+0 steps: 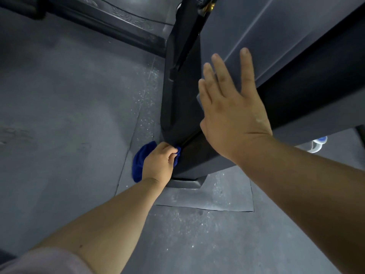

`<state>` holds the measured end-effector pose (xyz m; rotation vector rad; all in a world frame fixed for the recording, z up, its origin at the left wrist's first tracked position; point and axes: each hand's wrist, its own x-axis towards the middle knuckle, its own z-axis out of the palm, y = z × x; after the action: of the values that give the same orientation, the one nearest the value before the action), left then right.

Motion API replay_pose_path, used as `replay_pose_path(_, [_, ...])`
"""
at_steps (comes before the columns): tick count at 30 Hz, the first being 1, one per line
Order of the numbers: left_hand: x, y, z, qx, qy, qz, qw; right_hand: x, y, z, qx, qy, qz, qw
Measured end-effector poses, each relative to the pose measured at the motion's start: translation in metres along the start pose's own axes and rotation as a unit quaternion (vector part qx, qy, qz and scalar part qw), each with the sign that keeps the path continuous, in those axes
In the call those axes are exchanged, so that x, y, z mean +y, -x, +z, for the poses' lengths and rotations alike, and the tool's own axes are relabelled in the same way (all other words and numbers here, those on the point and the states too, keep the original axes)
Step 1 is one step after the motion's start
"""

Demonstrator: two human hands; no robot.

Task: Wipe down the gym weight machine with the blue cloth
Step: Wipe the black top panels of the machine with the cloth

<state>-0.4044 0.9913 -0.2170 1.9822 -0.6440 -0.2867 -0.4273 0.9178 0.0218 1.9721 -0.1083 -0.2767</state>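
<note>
The weight machine [296, 46] fills the upper right, a grey shroud panel with a black upright post [181, 107] running down to the floor. My left hand [159, 165] grips the bunched blue cloth [141, 161] and holds it against the low end of the black post, just above its foot. Part of the cloth sticks out past my knuckles to the left. My right hand [233, 107] lies flat with fingers spread and straight against the edge of the grey panel, higher up the machine.
The post's foot [185, 183] stands on a grey mat piece [227, 200] on the speckled rubber floor [69, 105]. A dark frame rail [110, 22] crosses the top left. A white and blue shoe [318, 143] shows under the machine at right.
</note>
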Motion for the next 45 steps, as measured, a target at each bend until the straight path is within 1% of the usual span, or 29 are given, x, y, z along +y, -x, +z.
replay_pose_path(1, [-0.001, 0.002, 0.003, 0.006, 0.002, 0.005, 1.0, -0.002, -0.002, 0.001, -0.001, -0.001, -0.01, 1.0])
replay_pose_path(3, [-0.008, 0.0, 0.009, -0.007, 0.001, -0.025, 1.0, -0.007, -0.005, 0.0, -0.008, -0.01, -0.027, 1.0])
replay_pose_path(5, [-0.019, -0.003, 0.012, -0.048, -0.015, -0.072, 0.996, -0.009, -0.007, 0.0, -0.007, -0.013, -0.037, 0.999])
replay_pose_path(7, [-0.028, -0.005, 0.015, -0.079, -0.023, -0.102, 0.991, -0.009, -0.007, 0.002, 0.0, -0.022, -0.032, 0.999])
replay_pose_path(11, [-0.038, -0.015, 0.015, -0.144, -0.03, -0.123, 0.981, -0.009, -0.006, 0.002, 0.001, -0.033, -0.037, 0.999])
replay_pose_path(12, [-0.038, -0.017, 0.013, -0.141, -0.024, -0.129, 0.981, -0.009, -0.006, 0.002, 0.003, -0.037, -0.034, 0.999])
replay_pose_path(15, [-0.03, -0.01, 0.001, -0.097, -0.002, -0.141, 0.985, -0.011, -0.006, 0.002, -0.003, -0.06, -0.04, 0.997])
replay_pose_path(18, [-0.013, -0.005, -0.01, -0.071, 0.024, -0.132, 0.988, -0.011, -0.008, 0.001, -0.005, -0.078, -0.05, 0.996])
replay_pose_path(20, [0.001, -0.013, -0.022, -0.048, 0.068, -0.151, 0.985, -0.011, -0.008, -0.002, -0.016, -0.089, -0.052, 0.995])
replay_pose_path(22, [0.019, -0.023, -0.038, -0.026, 0.146, -0.179, 0.973, -0.01, -0.007, -0.006, -0.03, -0.096, -0.055, 0.993])
replay_pose_path(24, [0.033, -0.031, -0.059, -0.012, 0.237, -0.2, 0.951, -0.009, -0.007, -0.009, -0.043, -0.101, -0.057, 0.992])
replay_pose_path(26, [0.046, -0.037, -0.083, -0.005, 0.281, -0.213, 0.936, -0.007, -0.006, -0.013, -0.061, -0.108, -0.065, 0.99])
replay_pose_path(28, [0.056, -0.04, -0.109, -0.016, 0.305, -0.206, 0.93, -0.003, -0.003, -0.018, -0.065, -0.156, -0.066, 0.983])
replay_pose_path(29, [0.065, -0.04, -0.123, -0.03, 0.32, -0.192, 0.927, -0.002, -0.001, -0.021, -0.064, -0.208, -0.056, 0.974])
replay_pose_path(31, [0.085, -0.037, -0.153, -0.067, 0.347, -0.158, 0.922, 0.002, 0.005, -0.031, -0.062, -0.345, -0.029, 0.936])
replay_pose_path(32, [0.097, -0.036, -0.169, -0.081, 0.35, -0.14, 0.923, 0.004, 0.01, -0.037, -0.067, -0.42, -0.014, 0.905])
replay_pose_path(33, [0.107, -0.035, -0.184, -0.091, 0.342, -0.12, 0.928, 0.007, 0.015, -0.043, -0.08, -0.502, 0.009, 0.861])
replay_pose_path(34, [0.119, -0.034, -0.199, -0.098, 0.328, -0.1, 0.934, 0.01, 0.021, -0.05, -0.1, -0.592, 0.041, 0.798])
replay_pose_path(36, [0.136, -0.037, -0.229, -0.094, 0.281, -0.069, 0.953, 0.017, 0.029, -0.062, -0.133, -0.751, 0.096, 0.64])
replay_pose_path(37, [0.146, -0.04, -0.243, -0.089, 0.254, -0.054, 0.962, 0.019, 0.031, -0.069, -0.136, -0.805, 0.105, 0.567])
replay_pose_path(38, [0.157, -0.042, -0.255, -0.084, 0.233, -0.042, 0.968, 0.021, 0.031, -0.077, -0.131, -0.846, 0.106, 0.506])
replay_pose_path(39, [0.169, -0.044, -0.267, -0.08, 0.219, -0.03, 0.972, 0.026, 0.03, -0.086, -0.12, -0.875, 0.103, 0.458])
replay_pose_path(40, [0.183, -0.045, -0.278, -0.076, 0.211, -0.019, 0.974, 0.033, 0.029, -0.096, -0.102, -0.893, 0.099, 0.427])
replay_pose_path(41, [0.197, -0.046, -0.288, -0.065, 0.203, -0.011, 0.977, 0.044, 0.029, -0.108, -0.083, -0.902, 0.102, 0.412])
replay_pose_path(43, [0.233, -0.049, -0.312, -0.028, 0.198, -0.012, 0.98, 0.075, 0.031, -0.134, -0.043, -0.909, 0.114, 0.397])
replay_pose_path(45, [0.271, -0.051, -0.342, 0.014, 0.209, -0.041, 0.977, 0.114, 0.035, -0.162, -0.015, -0.91, 0.127, 0.395])
